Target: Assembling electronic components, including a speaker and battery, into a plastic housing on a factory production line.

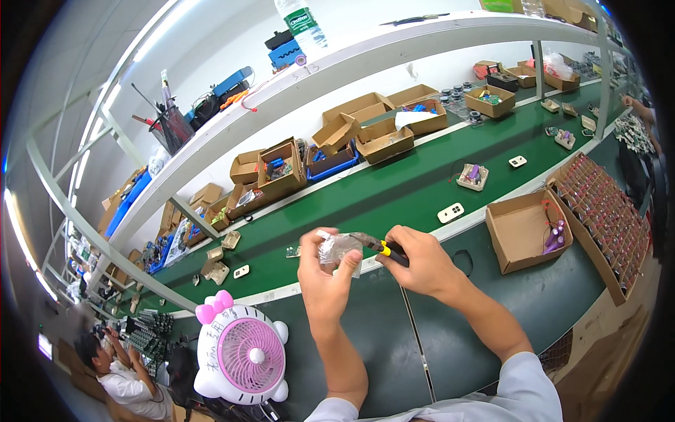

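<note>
A dark green worktop [365,337] runs beside a long green conveyor belt [394,190], edged by a pale strip. Above the belt, a white shelf [394,49] on pale metal framing [84,225] stands against a white wall [211,42]. Strip lights [151,32] glow at upper left; brown floor [612,366] shows at lower right.

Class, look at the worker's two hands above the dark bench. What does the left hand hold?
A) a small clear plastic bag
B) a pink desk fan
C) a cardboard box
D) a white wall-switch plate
A: the left hand pinches a small clear plastic bag, while the right hand grips a tool with a yellow-and-black handle against it.
</note>
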Available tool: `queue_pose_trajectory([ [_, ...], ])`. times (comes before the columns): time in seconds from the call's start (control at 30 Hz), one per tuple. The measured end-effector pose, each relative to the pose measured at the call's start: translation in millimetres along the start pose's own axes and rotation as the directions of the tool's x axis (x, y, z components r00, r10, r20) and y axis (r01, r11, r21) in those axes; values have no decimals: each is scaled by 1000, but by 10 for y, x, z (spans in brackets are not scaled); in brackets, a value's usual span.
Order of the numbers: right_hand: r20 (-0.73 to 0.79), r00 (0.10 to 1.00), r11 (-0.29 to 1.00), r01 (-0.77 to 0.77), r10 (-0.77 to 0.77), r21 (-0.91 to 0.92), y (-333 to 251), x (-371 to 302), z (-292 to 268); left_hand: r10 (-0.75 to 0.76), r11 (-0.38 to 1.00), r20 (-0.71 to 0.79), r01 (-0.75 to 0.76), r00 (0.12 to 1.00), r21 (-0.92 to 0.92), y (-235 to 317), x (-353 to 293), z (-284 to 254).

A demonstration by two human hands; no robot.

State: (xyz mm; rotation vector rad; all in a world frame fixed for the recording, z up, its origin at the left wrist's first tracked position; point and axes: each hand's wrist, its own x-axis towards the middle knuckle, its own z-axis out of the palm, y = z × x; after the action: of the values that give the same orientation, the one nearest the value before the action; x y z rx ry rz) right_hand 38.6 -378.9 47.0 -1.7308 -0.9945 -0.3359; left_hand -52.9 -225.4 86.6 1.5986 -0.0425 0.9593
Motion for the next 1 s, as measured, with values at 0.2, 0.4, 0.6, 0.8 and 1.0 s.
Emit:
queue_pose_trajectory([
  [0.2, 42, 997, 996, -66, 64, 57, 28, -19, 45, -198, 973, 67, 188, 978, 138, 29, -21, -16],
  [0.4, 51, 998, 993, 17, -23, 118, 163, -26, 156, -205, 977, 65, 201, 976, 70, -12, -19, 18],
  [0.6, 9, 999, 993, 49, -50, 104, 137, 21, 105, -137, 991, 7, 137, 991, 1, -43, -24, 77],
  [0.8, 46, 999, 996, 23, -27, 90, 107, 13, 51, -124, 991, -21, 123, 992, -59, -43, -28, 142],
  [1.0, -7, 999, 996, 44, -43, 84, 146, 5, 92, -117, 991, -74, 111, 990, -77, -67, -19, 166],
])
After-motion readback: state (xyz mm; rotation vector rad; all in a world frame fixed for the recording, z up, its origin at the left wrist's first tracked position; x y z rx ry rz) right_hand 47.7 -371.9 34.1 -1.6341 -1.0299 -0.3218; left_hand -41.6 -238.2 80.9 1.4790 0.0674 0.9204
